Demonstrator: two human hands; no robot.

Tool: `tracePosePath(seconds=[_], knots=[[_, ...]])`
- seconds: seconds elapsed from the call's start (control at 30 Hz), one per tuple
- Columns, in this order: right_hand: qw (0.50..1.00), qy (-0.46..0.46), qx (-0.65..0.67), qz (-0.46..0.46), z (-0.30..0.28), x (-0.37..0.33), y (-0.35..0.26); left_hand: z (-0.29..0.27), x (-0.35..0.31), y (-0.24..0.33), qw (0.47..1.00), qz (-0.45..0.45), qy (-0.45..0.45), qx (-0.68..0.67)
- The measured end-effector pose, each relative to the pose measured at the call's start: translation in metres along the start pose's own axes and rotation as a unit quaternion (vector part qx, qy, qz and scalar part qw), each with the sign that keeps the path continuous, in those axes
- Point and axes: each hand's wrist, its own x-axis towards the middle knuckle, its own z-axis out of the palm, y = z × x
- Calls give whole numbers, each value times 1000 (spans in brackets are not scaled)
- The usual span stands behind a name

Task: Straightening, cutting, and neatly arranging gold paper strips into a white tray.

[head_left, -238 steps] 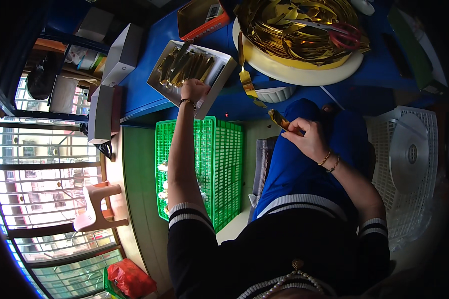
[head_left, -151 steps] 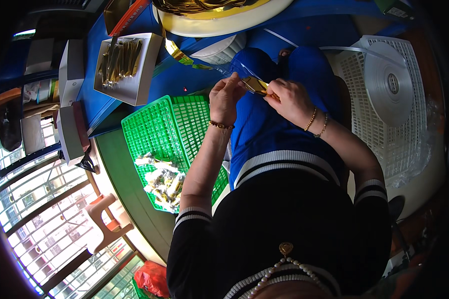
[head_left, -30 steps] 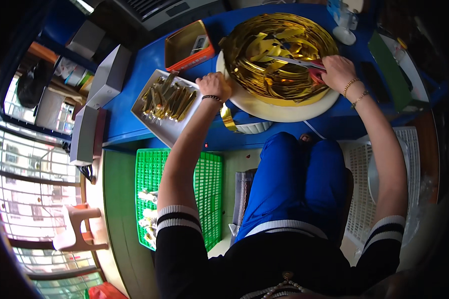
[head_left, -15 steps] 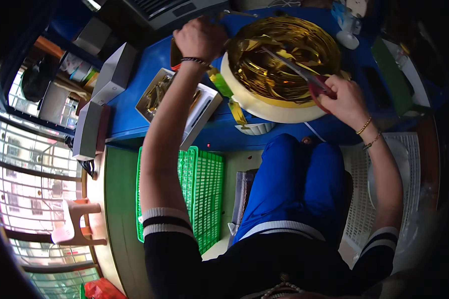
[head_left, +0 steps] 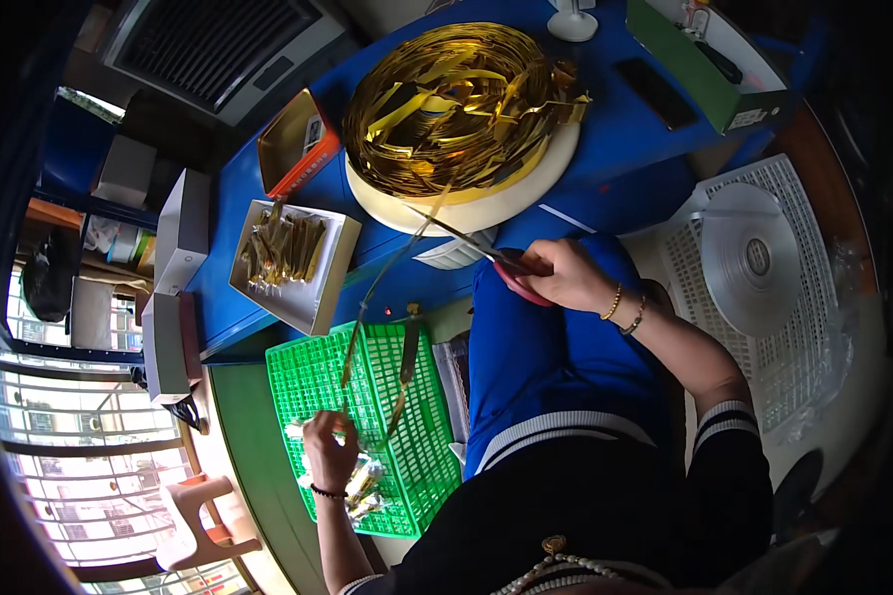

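Observation:
My left hand (head_left: 329, 451) is closed over the green basket, fingers pinched on a thin gold foil strip (head_left: 364, 302). The strip stretches up to the large gold foil coil (head_left: 446, 109), heaped on a round cream base (head_left: 526, 188) on the table. In my right hand (head_left: 571, 278), above my lap, are scissors (head_left: 511, 266) with red handles. Their blades point up and left, with the tips by the strip; whether they are cutting it I cannot tell. A second dangling gold strip (head_left: 408, 357) hangs in front of the basket.
The green basket (head_left: 407, 426) holds small wrapped pieces. On the blue table (head_left: 218, 248) are a white box (head_left: 337, 273) of gold-coloured packets, an orange tin (head_left: 308, 164), a dark phone-like slab (head_left: 655, 92) and a green box (head_left: 690, 74). At right, a clear disc-shaped roll (head_left: 749, 258) lies on a white crate (head_left: 799, 347).
My left hand has come back from the orange tin to above the green basket, drawing a gold strip. The scissors in my right hand moved off the coil, down toward my lap.

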Motion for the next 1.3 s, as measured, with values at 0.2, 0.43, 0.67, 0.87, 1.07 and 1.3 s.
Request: tracePosePath(seconds=[0.2,0.43,0.67,0.87,1.07,1.3], knots=[[994,-88,-69,-8,19,-42,-9,7,49,7,995,42,9,-85],[974,-167,-147,-37,60,-84,-1,41,205,101,931,198,-102,-289],[965,-216,-151,-2,69,-108,3,83,233,160,767,-9,-407,-496],[959,-244,-147,-6,79,-112,12,103,202,132,747,-78,-419,-511],[946,-292,-139,-14,89,-114,4,142,181,76,869,-182,-319,-331],[937,-317,-149,-11,91,-112,1,132,119,36,875,-147,23,-461]])
